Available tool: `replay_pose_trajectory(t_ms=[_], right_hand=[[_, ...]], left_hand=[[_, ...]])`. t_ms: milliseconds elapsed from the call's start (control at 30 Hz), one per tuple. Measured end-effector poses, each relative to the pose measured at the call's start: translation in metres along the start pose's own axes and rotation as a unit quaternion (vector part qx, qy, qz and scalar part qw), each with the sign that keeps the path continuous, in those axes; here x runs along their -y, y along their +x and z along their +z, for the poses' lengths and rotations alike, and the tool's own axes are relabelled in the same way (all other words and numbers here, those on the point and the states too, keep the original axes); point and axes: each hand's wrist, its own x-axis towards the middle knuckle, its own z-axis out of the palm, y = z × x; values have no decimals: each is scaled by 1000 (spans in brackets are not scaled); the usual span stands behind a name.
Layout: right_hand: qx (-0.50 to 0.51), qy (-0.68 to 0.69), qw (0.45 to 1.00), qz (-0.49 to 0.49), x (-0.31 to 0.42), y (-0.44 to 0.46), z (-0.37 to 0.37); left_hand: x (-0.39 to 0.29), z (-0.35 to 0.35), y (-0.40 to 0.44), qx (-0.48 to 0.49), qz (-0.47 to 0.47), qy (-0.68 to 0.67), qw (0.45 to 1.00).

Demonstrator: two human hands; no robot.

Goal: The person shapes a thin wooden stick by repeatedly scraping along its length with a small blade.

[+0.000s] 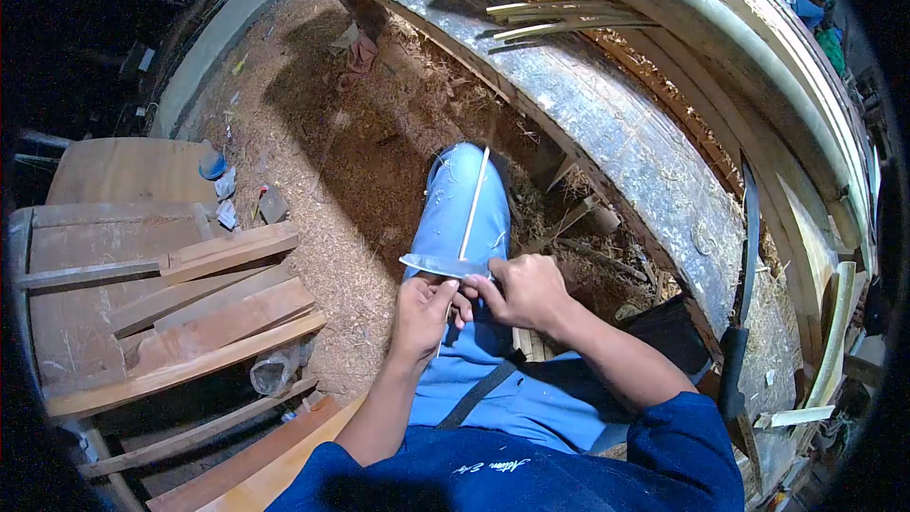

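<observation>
My right hand (531, 290) is closed near the base of a knife; its handle is hidden in my fist. The knife's blade (434, 265) points left and lies crosswise over a thin bamboo strip (476, 199). That strip runs away from me along my blue trouser leg, above the knee. My left hand (423, 315) pinches the strip's near part just below the blade, with thumb and fingers together. Both hands almost touch each other over my lap. Small pale shavings cling to the trousers (453, 180).
A long worn plank (607, 133) curves along my right, with several split strips (569, 11) and a bamboo pole (664, 0). A long black-handled blade (749, 256) rests there. At left, wooden boards (227, 322) lie stacked on a wooden frame. Shavings cover the floor (322, 256).
</observation>
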Motion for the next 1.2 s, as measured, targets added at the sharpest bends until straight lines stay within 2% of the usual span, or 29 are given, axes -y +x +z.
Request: replay_pose_trajectory(t_ms=[167,233,733,1200], right_hand=[[20,-6,1000,0,3,-1,2],[-5,-28,1000,-7,1,-2,5],[-119,-70,990,2,-11,2,15],[-145,-105,983,-39,-17,7,14]], left_hand=[[1,2,2,-37,-5,12,999],[4,3,2,-52,8,22,998],[5,6,-1,-57,35,27,997],[-4,2,-7,-46,28,67,996]])
